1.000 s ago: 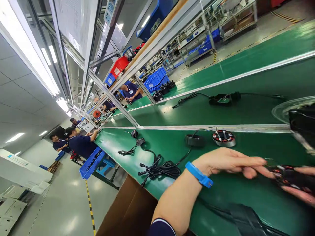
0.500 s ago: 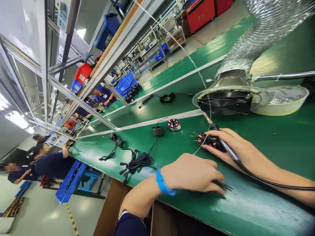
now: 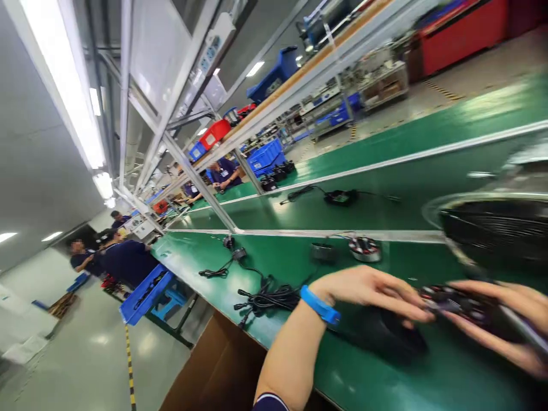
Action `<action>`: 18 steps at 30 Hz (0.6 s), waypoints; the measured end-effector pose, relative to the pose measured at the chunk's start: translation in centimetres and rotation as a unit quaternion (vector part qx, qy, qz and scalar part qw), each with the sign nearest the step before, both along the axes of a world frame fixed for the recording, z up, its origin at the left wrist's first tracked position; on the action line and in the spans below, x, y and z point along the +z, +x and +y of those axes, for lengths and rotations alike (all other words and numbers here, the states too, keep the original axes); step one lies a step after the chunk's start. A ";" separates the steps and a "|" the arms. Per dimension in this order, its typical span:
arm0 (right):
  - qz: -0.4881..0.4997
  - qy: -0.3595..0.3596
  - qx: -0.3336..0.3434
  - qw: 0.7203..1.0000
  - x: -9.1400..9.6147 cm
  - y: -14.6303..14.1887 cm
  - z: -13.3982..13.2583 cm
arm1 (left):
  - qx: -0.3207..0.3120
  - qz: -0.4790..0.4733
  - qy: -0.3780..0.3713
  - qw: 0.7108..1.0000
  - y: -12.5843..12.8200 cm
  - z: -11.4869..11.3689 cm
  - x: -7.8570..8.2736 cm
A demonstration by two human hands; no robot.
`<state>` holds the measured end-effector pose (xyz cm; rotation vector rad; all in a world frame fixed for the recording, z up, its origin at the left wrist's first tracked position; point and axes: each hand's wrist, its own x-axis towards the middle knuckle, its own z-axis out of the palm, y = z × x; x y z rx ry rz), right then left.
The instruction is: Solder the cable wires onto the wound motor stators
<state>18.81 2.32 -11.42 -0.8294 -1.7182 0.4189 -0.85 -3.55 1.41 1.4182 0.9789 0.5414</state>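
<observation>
Okay, wound part (image 3: 459, 303) looks rigid and fairly dense, coils probably easy to nick; hold it by the outer rim. It's over the right half of the surface (image 3: 363, 379), between near edge and far rail (image 3: 411, 236). Right hand (image 3: 520, 299): fingers parted just enough to clamp it. Left hand (image 3: 372, 291): fingers nearly together at its end, too blurred to tell if pinching. Cardboard box (image 3: 222, 354) at near edge, workshop floor (image 3: 94, 342) past it.

A red bin (image 3: 215, 134) and a small blue bin (image 3: 197, 151) sit side by side along the edge of the overhead shelf (image 3: 302, 73). An open cardboard box (image 3: 222, 362) stands at the green workbench's (image 3: 180, 245) near edge; a red cabinet (image 3: 462, 45) stands beyond its far edge.
</observation>
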 end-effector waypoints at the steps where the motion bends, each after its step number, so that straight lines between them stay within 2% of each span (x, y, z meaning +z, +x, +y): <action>1: -0.010 0.001 0.013 1.000 0.3 1.0 -0.5 | 0.065 -0.004 0.010 0.998 -0.5 -0.2 -0.6; 3: -0.029 -0.005 0.069 0.997 1.2 2.7 -1.6 | 0.138 -0.006 0.020 0.990 -0.9 -0.1 -1.6; 4: -0.027 -0.010 0.072 0.997 1.8 3.1 -2.0 | 0.156 -0.012 0.021 0.987 -0.9 0.0 -1.8; 9: 0.030 -0.033 0.031 0.999 4.8 2.2 -3.6 | 0.190 -0.060 0.026 0.980 0.0 0.2 -1.7; 13: 0.111 -0.081 0.036 0.990 5.9 0.8 -4.4 | 0.174 -0.062 0.021 0.982 0.6 -0.2 -1.7; 18: 0.144 -0.154 0.060 0.976 5.7 0.6 -4.8 | 0.142 -0.042 0.016 0.989 0.9 -0.7 -1.4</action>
